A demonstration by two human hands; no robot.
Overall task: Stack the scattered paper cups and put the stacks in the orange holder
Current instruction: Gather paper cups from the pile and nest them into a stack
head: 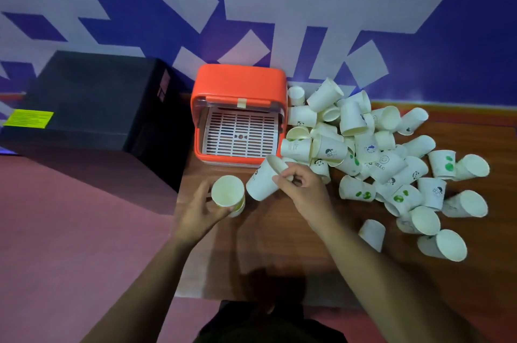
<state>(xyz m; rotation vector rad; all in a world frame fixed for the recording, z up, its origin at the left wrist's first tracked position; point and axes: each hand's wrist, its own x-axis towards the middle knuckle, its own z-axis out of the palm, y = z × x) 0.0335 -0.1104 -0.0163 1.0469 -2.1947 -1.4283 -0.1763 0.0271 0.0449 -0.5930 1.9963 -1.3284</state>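
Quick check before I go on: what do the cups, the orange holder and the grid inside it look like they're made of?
Cups: thin paper, matte white with printed pictures, rolled rims; some look slightly dented.
Holder: moulded plastic by the look, smooth and faintly glossy, with rounded corners.
Grid: probably also plastic, a white slotted tray with even, moulded slots.

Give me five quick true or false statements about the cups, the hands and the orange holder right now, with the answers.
1. The left hand holds an upright cup. True.
2. The right hand is empty. False: it grips a tilted cup.
3. The orange holder already contains stacks. False: only its white grid tray shows.
4. The loose cup pile lies right of the holder. True.
5. A black box stands right of the holder. False: it is on the left.
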